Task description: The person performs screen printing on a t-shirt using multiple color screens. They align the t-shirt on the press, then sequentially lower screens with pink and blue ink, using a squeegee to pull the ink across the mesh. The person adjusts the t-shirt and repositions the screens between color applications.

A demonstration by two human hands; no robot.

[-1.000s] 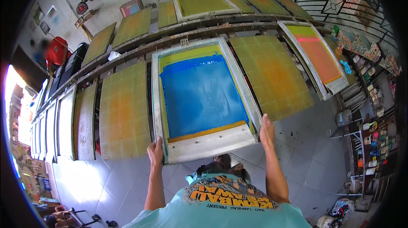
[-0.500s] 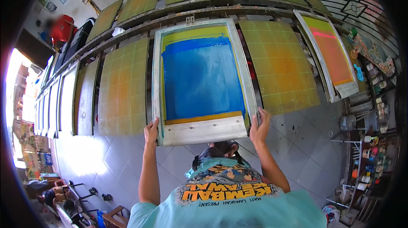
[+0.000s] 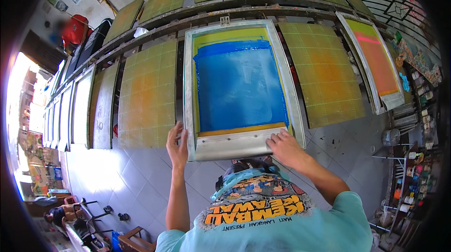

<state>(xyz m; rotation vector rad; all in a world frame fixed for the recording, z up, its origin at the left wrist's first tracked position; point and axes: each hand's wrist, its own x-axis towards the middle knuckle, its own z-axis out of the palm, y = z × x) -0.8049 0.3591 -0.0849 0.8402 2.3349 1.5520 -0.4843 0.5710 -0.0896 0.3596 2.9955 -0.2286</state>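
Observation:
A screen-printing frame (image 3: 188,83) with pale rails lies in front of me, its mesh covered with wet-looking blue ink (image 3: 242,87) below a yellow-green strip. Across its near end runs a whitish strip (image 3: 225,145) with several screws, bordered by an orange-brown band. My left hand (image 3: 177,146) is beside the frame's near left corner, fingers apart and holding nothing. Over the near right end of the whitish strip lies my right hand (image 3: 286,147), its fingertips reaching toward the orange-brown band; it appears to rest on the strip rather than wrap round it.
Yellow-green boards with grid lines flank the frame, one at left (image 3: 148,94) and one at right (image 3: 322,73). Farther right lies a screen with a pink-orange mesh (image 3: 376,59). Long dark rails (image 3: 263,12) run behind. A rack with containers (image 3: 404,172) stands at right.
My left hand has let go of the frame's left side and spread its fingers. My right hand has moved from the right side onto the whitish strip. The view has shifted, the frame keeping its place.

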